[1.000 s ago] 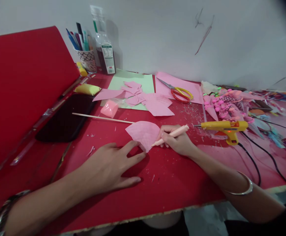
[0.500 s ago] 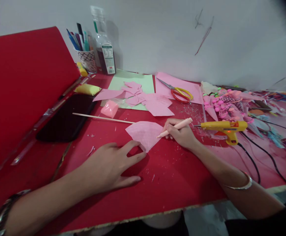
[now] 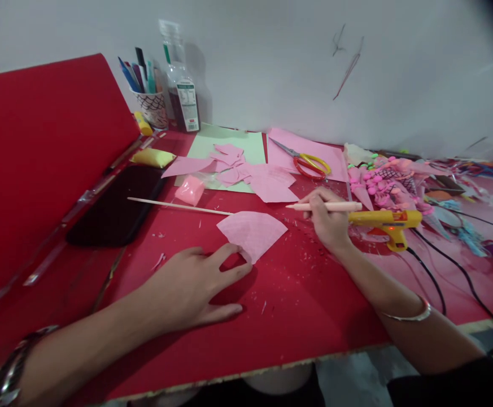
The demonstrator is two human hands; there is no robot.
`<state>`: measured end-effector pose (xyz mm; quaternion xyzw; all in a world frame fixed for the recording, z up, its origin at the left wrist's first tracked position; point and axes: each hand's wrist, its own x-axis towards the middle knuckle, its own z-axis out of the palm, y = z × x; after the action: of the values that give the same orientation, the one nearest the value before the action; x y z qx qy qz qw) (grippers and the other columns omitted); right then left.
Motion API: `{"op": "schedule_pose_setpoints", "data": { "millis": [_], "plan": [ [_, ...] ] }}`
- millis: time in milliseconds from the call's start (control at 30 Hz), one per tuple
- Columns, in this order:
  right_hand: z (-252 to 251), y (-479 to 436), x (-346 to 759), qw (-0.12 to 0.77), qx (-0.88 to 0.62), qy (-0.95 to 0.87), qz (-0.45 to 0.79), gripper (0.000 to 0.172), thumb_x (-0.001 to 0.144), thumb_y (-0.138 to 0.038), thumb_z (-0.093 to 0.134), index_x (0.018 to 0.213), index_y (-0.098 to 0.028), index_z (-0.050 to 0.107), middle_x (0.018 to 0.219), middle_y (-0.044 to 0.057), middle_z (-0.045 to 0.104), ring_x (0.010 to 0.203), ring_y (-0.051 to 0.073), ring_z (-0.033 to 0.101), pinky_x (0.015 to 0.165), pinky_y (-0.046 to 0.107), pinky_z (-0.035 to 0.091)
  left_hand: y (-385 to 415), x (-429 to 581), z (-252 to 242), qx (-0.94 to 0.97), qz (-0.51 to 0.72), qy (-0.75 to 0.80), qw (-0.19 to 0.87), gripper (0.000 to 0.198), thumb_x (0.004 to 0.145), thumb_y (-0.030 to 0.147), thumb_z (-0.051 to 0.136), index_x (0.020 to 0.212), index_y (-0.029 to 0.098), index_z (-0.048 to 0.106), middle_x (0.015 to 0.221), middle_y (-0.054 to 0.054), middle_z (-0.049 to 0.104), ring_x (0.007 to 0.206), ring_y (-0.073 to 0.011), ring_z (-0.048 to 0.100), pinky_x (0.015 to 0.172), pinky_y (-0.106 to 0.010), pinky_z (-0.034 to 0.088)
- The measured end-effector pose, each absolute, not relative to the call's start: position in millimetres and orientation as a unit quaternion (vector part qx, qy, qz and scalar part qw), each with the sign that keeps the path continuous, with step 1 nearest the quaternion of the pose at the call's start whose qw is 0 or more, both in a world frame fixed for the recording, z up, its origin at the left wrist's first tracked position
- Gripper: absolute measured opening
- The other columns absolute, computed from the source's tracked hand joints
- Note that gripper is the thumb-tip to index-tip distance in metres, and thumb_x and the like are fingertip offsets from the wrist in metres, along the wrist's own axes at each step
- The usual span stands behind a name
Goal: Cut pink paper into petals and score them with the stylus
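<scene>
A fan-shaped piece of pink paper [image 3: 254, 233] lies on the red table. My left hand [image 3: 199, 282] rests flat beside it with fingers spread, two fingertips touching the paper's lower left edge. In my right hand [image 3: 328, 220] is a pale peach marker pen [image 3: 335, 207], its tip pointing left and lifted off the paper, up and to its right. A thin wooden stick [image 3: 178, 206] lies behind the paper, its right end reaching the paper's top edge.
Pink paper scraps [image 3: 271, 181] lie on a pale green sheet [image 3: 250, 146]. Scissors [image 3: 308, 163] rest on more pink paper. A yellow glue gun [image 3: 392, 223] with a cord sits at right. A phone [image 3: 110, 209], a pen cup [image 3: 152, 107] and a bottle [image 3: 184, 102] stand left.
My right hand has lifted the marker pen off the pink paper and moved up and to the right; the pen now lies more level. My left hand stays put.
</scene>
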<state>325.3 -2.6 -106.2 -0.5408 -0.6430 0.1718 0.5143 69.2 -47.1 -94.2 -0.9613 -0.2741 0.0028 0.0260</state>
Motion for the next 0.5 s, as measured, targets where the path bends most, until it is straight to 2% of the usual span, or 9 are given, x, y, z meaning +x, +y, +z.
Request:
{"op": "schedule_pose_setpoints", "data": {
  "millis": [100, 167, 233, 300, 367, 500],
  "plan": [
    [-104.8, -2.7, 324.0, 0.531, -0.53, -0.634, 0.187, 0.021, 0.085, -0.029, 0.042, 0.069, -0.019, 0.054, 0.047, -0.005, 0.045, 0.04, 0.008, 0.041, 0.041, 0.021, 0.033, -47.5, 70.2, -93.5, -0.963, 0.005, -0.266, 0.03, 0.045, 0.082, 0.049, 0.037, 0.122, 0.03, 0.043, 0.12, -0.007, 0.048, 0.065, -0.0171, 0.055, 0.059, -0.034, 0.046],
    [-103.9, -2.2, 322.0, 0.503, -0.517, -0.659, 0.216, 0.016, 0.084, -0.031, 0.044, 0.081, -0.02, 0.054, 0.058, -0.003, 0.053, 0.043, 0.008, 0.045, 0.044, 0.021, 0.036, -47.7, 70.5, -93.1, -0.964, -0.001, -0.264, 0.035, 0.043, 0.082, 0.047, 0.037, 0.121, 0.029, 0.044, 0.119, -0.008, 0.048, 0.065, -0.0163, 0.055, 0.059, -0.033, 0.046],
    [-103.1, -2.2, 319.4, 0.444, -0.492, -0.711, 0.233, 0.015, 0.085, -0.029, 0.043, 0.091, -0.021, 0.054, 0.074, 0.001, 0.059, 0.055, 0.01, 0.053, 0.054, 0.023, 0.041, -47.8, 70.1, -92.9, -0.964, -0.009, -0.263, 0.039, 0.041, 0.083, 0.044, 0.037, 0.12, 0.028, 0.045, 0.118, -0.008, 0.049, 0.065, -0.0159, 0.055, 0.059, -0.032, 0.046],
    [-102.9, -3.5, 316.6, 0.372, -0.461, -0.772, 0.231, 0.013, 0.084, -0.025, 0.044, 0.091, -0.021, 0.054, 0.085, 0.003, 0.06, 0.071, 0.014, 0.057, 0.066, 0.026, 0.042, -47.9, 69.4, -92.8, -0.965, -0.016, -0.26, 0.041, 0.04, 0.083, 0.042, 0.037, 0.12, 0.028, 0.046, 0.118, -0.008, 0.049, 0.067, -0.0161, 0.056, 0.059, -0.032, 0.046],
    [-103.3, -6.1, 314.1, 0.318, -0.442, -0.806, 0.232, 0.009, 0.08, -0.024, 0.048, 0.088, -0.021, 0.053, 0.085, 0.003, 0.059, 0.075, 0.016, 0.054, 0.068, 0.027, 0.04, -48.5, 68.6, -92.6, -0.964, -0.02, -0.26, 0.044, 0.04, 0.083, 0.039, 0.036, 0.12, 0.028, 0.046, 0.118, -0.007, 0.049, 0.069, -0.0167, 0.057, 0.06, -0.032, 0.046],
    [-102.2, -12.1, 311.3, 0.281, -0.419, -0.812, 0.293, 0.013, 0.076, -0.025, 0.053, 0.086, -0.021, 0.046, 0.069, -0.003, 0.05, 0.059, 0.011, 0.045, 0.057, 0.022, 0.035, -52.5, 67.6, -91.4, -0.961, -0.024, -0.268, 0.06, 0.039, 0.083, 0.036, 0.037, 0.12, 0.026, 0.045, 0.121, -0.008, 0.048, 0.074, -0.0171, 0.058, 0.062, -0.032, 0.047]
  ]
}}
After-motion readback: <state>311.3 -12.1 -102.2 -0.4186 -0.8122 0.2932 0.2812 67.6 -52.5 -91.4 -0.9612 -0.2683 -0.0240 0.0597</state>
